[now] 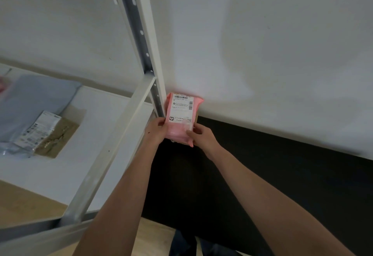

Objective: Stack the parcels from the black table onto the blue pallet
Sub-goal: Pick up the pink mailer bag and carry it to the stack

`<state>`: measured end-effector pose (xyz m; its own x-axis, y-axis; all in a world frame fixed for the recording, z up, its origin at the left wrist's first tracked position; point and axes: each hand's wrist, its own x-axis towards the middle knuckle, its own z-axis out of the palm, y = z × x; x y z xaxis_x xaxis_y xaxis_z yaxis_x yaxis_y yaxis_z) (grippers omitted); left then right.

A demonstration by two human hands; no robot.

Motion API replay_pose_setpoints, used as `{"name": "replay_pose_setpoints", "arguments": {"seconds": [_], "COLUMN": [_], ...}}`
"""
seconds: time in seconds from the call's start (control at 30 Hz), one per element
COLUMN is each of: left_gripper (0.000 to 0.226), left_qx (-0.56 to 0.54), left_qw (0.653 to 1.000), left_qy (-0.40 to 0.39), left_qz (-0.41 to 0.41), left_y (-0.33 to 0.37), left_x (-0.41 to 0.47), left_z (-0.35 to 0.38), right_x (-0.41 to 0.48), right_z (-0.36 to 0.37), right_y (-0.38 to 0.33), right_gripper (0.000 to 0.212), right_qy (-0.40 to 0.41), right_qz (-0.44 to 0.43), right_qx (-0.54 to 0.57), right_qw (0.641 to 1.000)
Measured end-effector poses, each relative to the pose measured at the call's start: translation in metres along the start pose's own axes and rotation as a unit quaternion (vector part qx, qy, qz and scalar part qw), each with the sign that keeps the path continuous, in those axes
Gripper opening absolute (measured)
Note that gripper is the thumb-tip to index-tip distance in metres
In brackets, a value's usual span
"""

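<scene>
The pink parcel sits in a tight corner. The wall rises just behind it, and a white upright post stands at its left edge, touching or just beside; which cannot be told. The left hand grips the parcel's left side close against the post, with little room there. The right hand holds the lower right edge on the open side. To the right and toward the person, the black table shows a wide bare surface where a hand could pass. On the left, a slanted white rail fences off the shelf board, where a grey bag and a brown parcel lie well apart from the hands.
</scene>
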<state>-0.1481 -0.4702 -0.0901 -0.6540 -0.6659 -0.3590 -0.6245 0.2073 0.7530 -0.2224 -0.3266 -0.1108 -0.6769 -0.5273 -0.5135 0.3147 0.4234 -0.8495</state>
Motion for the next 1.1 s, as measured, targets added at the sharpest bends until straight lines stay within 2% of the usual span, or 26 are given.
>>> {"name": "replay_pose_setpoints", "arguments": {"seconds": [0.23,0.43,0.53,0.67,0.77,0.83,0.97,1.1], "left_gripper": [0.032,0.035,0.034,0.056,0.07,0.069,0.072,0.064], "left_qx": [-0.043,-0.068,-0.128,-0.224,-0.25,-0.248,-0.258,-0.245], "left_qw": [0.998,0.994,0.989,0.974,0.966,0.964,0.955,0.945], "left_qy": [-0.022,-0.011,-0.01,-0.022,-0.059,-0.085,-0.126,-0.174], "left_qz": [0.048,0.08,0.078,0.033,0.03,0.04,0.072,0.127], "left_y": [0.016,0.029,0.033,0.043,0.048,0.05,0.052,0.056], "left_x": [-0.026,-0.055,-0.069,-0.09,-0.105,-0.116,-0.141,-0.161], "left_z": [0.011,0.015,0.009,-0.002,-0.012,-0.018,-0.024,-0.023], "right_x": [-0.024,-0.059,-0.077,-0.102,-0.121,-0.135,-0.162,-0.187], "right_z": [-0.021,-0.038,-0.051,-0.066,-0.075,-0.081,-0.098,-0.115], "right_y": [0.0,-0.01,-0.016,-0.023,-0.026,-0.027,-0.031,-0.034], "right_gripper": [0.041,0.038,0.035,0.027,0.024,0.029,0.052,0.063], "right_qy": [0.084,0.101,0.094,0.093,0.092,0.077,0.03,0.014], "right_qz": [0.038,0.019,-0.004,-0.048,-0.074,-0.092,-0.119,-0.151], "right_qx": [0.105,0.159,0.176,0.178,0.174,0.162,0.127,0.074], "right_qw": [0.99,0.982,0.98,0.978,0.978,0.979,0.984,0.986]}}
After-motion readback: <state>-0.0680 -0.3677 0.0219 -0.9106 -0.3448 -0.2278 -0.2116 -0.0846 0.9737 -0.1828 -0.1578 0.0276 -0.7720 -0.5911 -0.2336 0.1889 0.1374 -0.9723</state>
